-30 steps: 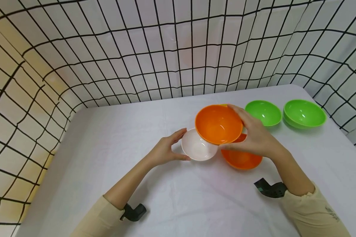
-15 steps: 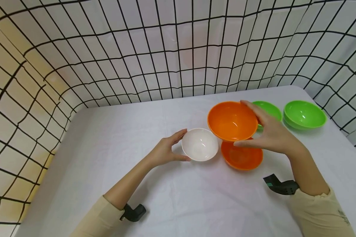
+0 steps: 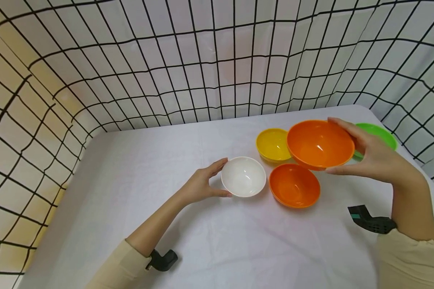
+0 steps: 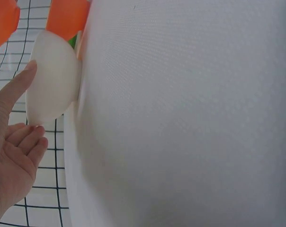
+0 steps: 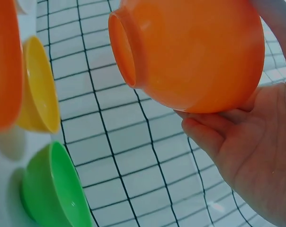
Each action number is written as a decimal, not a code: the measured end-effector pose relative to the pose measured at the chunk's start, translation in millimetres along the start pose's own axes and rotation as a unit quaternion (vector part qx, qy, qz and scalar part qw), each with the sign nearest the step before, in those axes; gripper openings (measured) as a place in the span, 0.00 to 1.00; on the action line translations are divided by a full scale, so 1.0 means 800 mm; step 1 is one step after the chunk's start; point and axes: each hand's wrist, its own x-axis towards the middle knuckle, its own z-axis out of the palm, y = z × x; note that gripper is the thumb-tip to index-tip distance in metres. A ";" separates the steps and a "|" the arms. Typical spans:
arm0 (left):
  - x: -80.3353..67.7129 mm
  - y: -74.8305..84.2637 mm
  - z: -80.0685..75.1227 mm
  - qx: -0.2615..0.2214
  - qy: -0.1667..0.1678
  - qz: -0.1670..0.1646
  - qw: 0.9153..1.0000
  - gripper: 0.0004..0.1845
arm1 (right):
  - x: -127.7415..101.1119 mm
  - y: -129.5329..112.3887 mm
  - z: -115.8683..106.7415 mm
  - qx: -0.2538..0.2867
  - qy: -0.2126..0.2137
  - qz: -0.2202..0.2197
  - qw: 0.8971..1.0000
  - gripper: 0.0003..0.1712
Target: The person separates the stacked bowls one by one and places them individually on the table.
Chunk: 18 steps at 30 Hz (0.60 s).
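Note:
A large orange bowl (image 3: 320, 142) is in the air over the right part of the table, its base showing in the right wrist view. My right hand (image 3: 377, 154) grips it by its right side, thumb in front and fingers behind. At mid-table a small white bowl (image 3: 243, 176) stands upright on the cloth. Thumb and fingers of my left hand (image 3: 202, 182) hold the white bowl from its left side, at the rim. A smaller orange bowl (image 3: 294, 188) stands just right of the white one. Behind it a yellow bowl (image 3: 271, 144) is partly covered by the raised bowl.
At the back right, a green bowl (image 3: 377, 132) shows past my right hand. A second green bowl is hidden in the head view behind the raised bowl. Black wire mesh (image 3: 217, 60) walls the table's back and sides. White cloth (image 3: 148, 160) covers the table.
My right hand has carried the large orange bowl rightward, uncovering the yellow bowl and the smaller orange bowl and covering a green one. My left hand and the white bowl have stayed put.

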 end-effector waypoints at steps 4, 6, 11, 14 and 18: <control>0.000 -0.001 0.000 -0.001 0.001 0.002 1.000 0.51 | -0.007 0.008 -0.012 0.007 0.015 0.009 1.000 0.58; 0.000 -0.002 0.001 0.000 0.003 0.003 1.000 0.51 | -0.010 0.012 -0.016 0.003 0.020 0.014 1.000 0.58; 0.000 -0.001 0.002 -0.001 0.006 0.005 1.000 0.51 | -0.013 0.018 -0.022 -0.002 0.023 0.025 0.999 0.58; -0.001 0.000 0.002 -0.004 0.005 0.000 1.000 0.51 | -0.015 0.024 -0.026 0.000 0.021 0.038 0.999 0.57; -0.001 0.001 0.002 -0.005 0.005 0.000 1.000 0.51 | -0.019 0.035 -0.033 -0.008 0.005 0.057 0.998 0.56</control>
